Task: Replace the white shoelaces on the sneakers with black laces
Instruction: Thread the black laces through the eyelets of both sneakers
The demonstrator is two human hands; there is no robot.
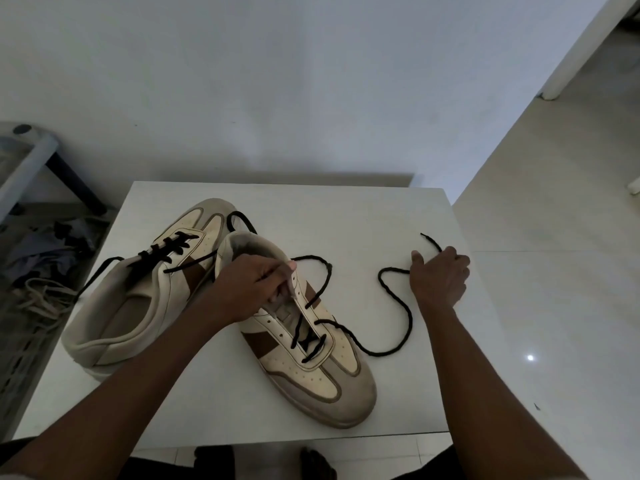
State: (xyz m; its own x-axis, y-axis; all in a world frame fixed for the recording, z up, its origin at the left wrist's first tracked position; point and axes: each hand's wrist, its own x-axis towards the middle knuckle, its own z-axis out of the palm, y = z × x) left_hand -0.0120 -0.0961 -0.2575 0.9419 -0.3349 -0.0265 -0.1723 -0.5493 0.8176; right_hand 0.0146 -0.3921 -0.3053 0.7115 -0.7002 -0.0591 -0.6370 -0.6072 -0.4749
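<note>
1. Left hand: fingers curled, gripping the upper eyelet edge of the near sneaker, mid-table.
2. Right hand: palm down, fingers curled over the black lace, right of that sneaker.
3. Far sneaker: black-laced, on the left.

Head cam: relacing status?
Left hand grips near sneaker at its opening. Right hand on black lace near its loose end, grip hidden. Laced only at toe-end eyelets; far sneaker already black-laced. No obstruction seen.
</note>
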